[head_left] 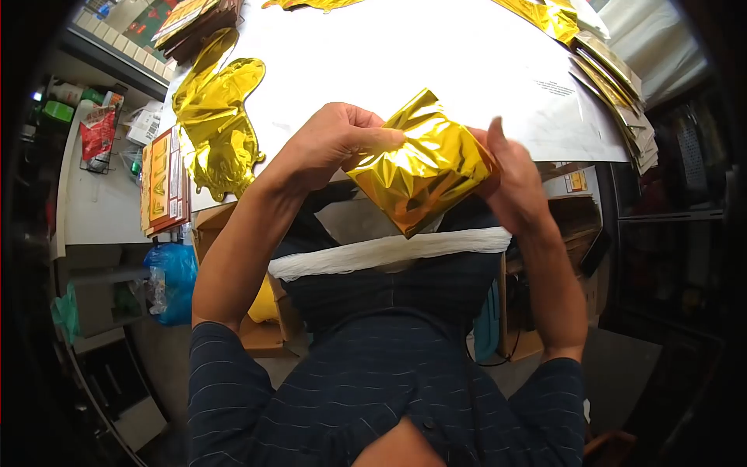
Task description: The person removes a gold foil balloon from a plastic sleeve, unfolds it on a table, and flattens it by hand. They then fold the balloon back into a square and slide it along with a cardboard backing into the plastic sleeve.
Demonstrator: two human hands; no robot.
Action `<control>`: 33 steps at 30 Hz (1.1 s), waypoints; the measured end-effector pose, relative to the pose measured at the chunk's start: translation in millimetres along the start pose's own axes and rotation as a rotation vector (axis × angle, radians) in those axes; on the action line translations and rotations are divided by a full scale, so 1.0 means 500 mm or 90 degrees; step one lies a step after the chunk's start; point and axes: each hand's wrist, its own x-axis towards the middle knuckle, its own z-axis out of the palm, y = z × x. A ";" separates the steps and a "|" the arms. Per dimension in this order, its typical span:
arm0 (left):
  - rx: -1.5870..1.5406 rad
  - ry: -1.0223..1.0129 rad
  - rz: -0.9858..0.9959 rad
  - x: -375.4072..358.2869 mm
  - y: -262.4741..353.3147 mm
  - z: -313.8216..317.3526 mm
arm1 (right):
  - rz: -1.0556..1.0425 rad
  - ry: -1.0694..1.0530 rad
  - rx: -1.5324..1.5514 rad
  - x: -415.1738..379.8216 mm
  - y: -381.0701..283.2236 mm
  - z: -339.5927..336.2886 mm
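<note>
A folded sheet of shiny gold foil (432,167), perhaps a flattened foil balloon, is held up at the table's near edge. My left hand (331,148) pinches its upper left part between thumb and bent fingers. Along the foil's right edge is my right hand (515,175), its thumb raised away from the foil; its other fingers are mostly hidden behind it. A larger gold foil balloon (222,117) lies flat and wrinkled to the left. Below the hands, a bundle of white strands (397,252) stretches across my lap.
Printed card packages (162,183) stand at the table's left edge, another stack (194,27) behind them. More stacked gold-edged packages (615,93) line the right edge of the white table (311,58). A blue plastic bag (171,282) hangs at lower left, near cardboard boxes (261,338).
</note>
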 end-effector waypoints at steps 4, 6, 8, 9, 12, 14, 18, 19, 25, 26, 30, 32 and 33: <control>-0.033 0.039 -0.016 -0.009 -0.009 0.044 | -0.053 0.047 0.150 -0.058 0.098 -0.013; -0.067 0.010 -0.011 0.001 -0.025 0.064 | -0.038 0.091 0.196 -0.080 0.122 0.007; -0.011 0.028 -0.013 0.006 -0.036 0.082 | -0.032 0.136 0.214 -0.097 0.143 0.019; 0.028 0.038 -0.002 0.006 -0.043 0.091 | -0.052 0.190 0.224 -0.098 0.143 0.034; 0.072 0.061 0.029 -0.003 -0.049 0.116 | -0.043 0.208 0.141 -0.113 0.158 0.010; 0.078 0.065 0.029 -0.013 -0.044 0.127 | -0.050 0.207 0.160 -0.118 0.157 0.016; 0.089 0.088 0.031 -0.027 -0.073 0.129 | -0.021 0.191 0.235 -0.129 0.164 0.028; 0.086 0.092 0.031 -0.030 -0.084 0.130 | -0.018 0.188 0.233 -0.129 0.166 0.032; -0.013 0.055 0.013 -0.055 -0.153 0.139 | 0.008 0.178 0.269 -0.131 0.220 0.032; -0.015 0.061 0.013 -0.059 -0.159 0.139 | 0.011 0.182 0.259 -0.134 0.221 0.036; -0.072 0.056 -0.026 -0.080 -0.186 0.130 | 0.016 0.194 0.244 -0.137 0.255 0.039; -0.095 0.042 -0.047 -0.088 -0.197 0.120 | 0.008 0.204 0.218 -0.134 0.265 0.045; -0.089 0.020 -0.045 -0.090 -0.208 0.116 | -0.006 0.216 0.193 -0.131 0.267 0.048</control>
